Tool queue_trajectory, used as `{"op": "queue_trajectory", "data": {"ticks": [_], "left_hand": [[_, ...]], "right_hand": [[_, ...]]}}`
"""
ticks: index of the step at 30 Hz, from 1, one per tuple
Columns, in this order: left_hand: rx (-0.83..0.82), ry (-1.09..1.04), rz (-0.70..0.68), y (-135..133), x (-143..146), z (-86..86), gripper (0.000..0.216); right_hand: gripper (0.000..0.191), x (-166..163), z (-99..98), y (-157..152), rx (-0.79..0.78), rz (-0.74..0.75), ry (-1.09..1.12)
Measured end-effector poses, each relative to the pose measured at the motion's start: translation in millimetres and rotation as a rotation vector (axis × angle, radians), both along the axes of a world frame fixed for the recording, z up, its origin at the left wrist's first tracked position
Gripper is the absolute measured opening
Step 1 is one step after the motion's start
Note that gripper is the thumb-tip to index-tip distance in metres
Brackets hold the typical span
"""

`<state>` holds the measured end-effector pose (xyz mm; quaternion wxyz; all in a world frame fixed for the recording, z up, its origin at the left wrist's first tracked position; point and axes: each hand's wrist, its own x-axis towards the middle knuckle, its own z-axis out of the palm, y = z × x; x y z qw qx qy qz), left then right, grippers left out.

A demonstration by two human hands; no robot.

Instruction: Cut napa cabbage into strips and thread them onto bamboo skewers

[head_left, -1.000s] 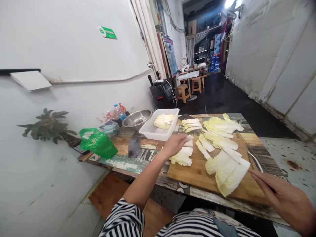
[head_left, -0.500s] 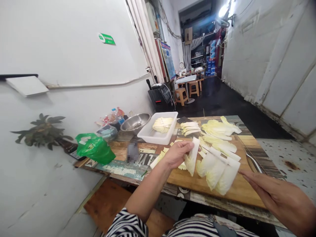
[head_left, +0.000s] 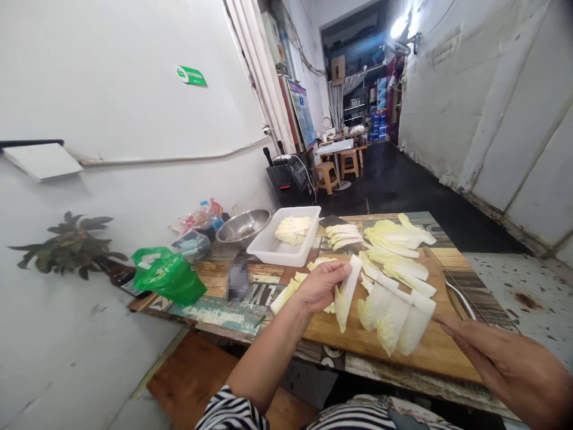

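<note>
My left hand point(head_left: 326, 285) pinches the top of a pale napa cabbage leaf point(head_left: 347, 298), which hangs over the wooden cutting board point(head_left: 331, 334). At the right, my right hand point(head_left: 505, 352) is closed with its fingertips on the end of a thin skewer, mostly hidden by the leaves. Several threaded cabbage leaves point(head_left: 394, 319) hang side by side from it, close to the single leaf. Loose cabbage leaves point(head_left: 398, 236) are spread along the far part of the board. More leaf pieces point(head_left: 290, 289) lie beyond my left wrist.
A white plastic tray point(head_left: 286, 257) holds bundled cabbage, with another stack of leaves point(head_left: 344, 236) beside it. A steel bowl point(head_left: 244, 227), a green plastic bag point(head_left: 168, 278) and a potted plant point(head_left: 78, 245) stand to the left. A curved metal piece point(head_left: 461, 298) lies at the board's right.
The leaf in my left hand has turned slightly and hangs narrower, nearer the threaded leaves. My right hand keeps its hold, and the view has shifted slightly.
</note>
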<state>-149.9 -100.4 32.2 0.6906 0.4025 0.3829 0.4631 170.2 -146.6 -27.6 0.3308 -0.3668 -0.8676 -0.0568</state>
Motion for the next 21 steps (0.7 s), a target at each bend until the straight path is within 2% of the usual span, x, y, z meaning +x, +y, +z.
{"op": "queue_trajectory", "data": {"ticks": [7,21], "left_hand": [[0.002,0.008,-0.010,-0.7,1.8,0.5,0.050],[0.032,-0.023,-0.043,-0.5,1.8,-4.1,0.049]], "right_hand": [[0.038,-2.4,4.2,-3.0,-0.046,-0.014,0.005],[0.032,-2.3,8.8,-4.2,0.121,0.016,-0.024]]}}
